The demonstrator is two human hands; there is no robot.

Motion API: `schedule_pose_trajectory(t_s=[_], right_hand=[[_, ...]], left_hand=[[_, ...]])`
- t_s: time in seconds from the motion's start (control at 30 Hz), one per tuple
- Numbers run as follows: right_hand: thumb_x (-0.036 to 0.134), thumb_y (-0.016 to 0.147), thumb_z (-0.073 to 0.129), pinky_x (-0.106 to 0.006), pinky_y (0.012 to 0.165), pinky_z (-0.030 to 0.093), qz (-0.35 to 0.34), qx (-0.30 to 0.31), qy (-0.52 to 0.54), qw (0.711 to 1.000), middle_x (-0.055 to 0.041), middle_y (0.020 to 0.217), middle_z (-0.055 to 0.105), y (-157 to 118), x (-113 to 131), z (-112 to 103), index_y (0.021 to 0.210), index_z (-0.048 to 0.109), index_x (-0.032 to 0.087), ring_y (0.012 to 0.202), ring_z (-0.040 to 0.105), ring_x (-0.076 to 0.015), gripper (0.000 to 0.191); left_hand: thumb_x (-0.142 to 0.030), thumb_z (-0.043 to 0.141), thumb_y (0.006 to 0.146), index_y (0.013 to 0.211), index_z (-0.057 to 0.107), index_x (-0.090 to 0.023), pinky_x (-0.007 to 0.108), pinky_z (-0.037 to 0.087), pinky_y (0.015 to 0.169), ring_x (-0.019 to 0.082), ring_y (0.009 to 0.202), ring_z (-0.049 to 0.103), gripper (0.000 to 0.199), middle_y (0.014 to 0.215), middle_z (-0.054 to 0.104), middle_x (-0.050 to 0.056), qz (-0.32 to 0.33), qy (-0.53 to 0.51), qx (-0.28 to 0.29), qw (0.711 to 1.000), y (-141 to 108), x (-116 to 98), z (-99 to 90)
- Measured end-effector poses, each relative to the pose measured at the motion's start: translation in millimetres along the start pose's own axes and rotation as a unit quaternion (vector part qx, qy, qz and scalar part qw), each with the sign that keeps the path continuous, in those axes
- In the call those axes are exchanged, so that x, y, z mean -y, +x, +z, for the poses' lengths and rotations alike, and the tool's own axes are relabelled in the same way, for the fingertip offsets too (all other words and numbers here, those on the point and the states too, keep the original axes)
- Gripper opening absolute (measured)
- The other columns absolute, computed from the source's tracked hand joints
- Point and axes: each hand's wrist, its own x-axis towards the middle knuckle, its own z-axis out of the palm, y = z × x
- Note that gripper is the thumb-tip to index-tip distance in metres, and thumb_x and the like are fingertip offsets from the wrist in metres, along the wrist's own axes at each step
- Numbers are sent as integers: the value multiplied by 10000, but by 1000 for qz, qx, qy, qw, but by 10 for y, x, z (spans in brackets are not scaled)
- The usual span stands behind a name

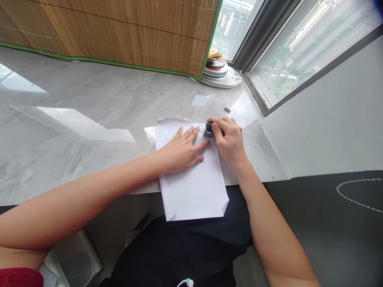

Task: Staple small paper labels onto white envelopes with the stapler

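White sheets of paper (194, 195) lie over the counter's front edge, with their lower part reaching above my lap and the bottom corners curled. My left hand (186, 152) rests flat on the upper part of the paper, fingers spread. At the paper's top right corner, my right hand (229, 137) is closed around a small black stapler (209, 128) with a metal base. The palm and fingers hide much of it. Just beyond that hand, a short dark grey strip (227, 110), perhaps staples, lies on the counter.
The grey marbled counter (89, 87) stretches to the left. A bamboo blind (119, 32) hangs along the back. Stacked plates (220, 73) stand in the corner beside the window frame (254, 36). A white wall (323, 115) bounds the right side, with a bead chain (339, 189) below.
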Motion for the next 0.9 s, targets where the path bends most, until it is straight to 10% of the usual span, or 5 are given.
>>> schedule_pose_trajectory(t_s=[0.9], right_hand=[[596,1180,317,-466,948,496,-1,-12,-15,1000,-95,1067,772,0,17,33,1178,818,295,1042,678,-298,585]], left_hand=[[-478,543,1114,1692,467,-251,659,242,1345,434,1705,276,625,1840,300,206,-13,1,-13,1000,-5,-26,2]])
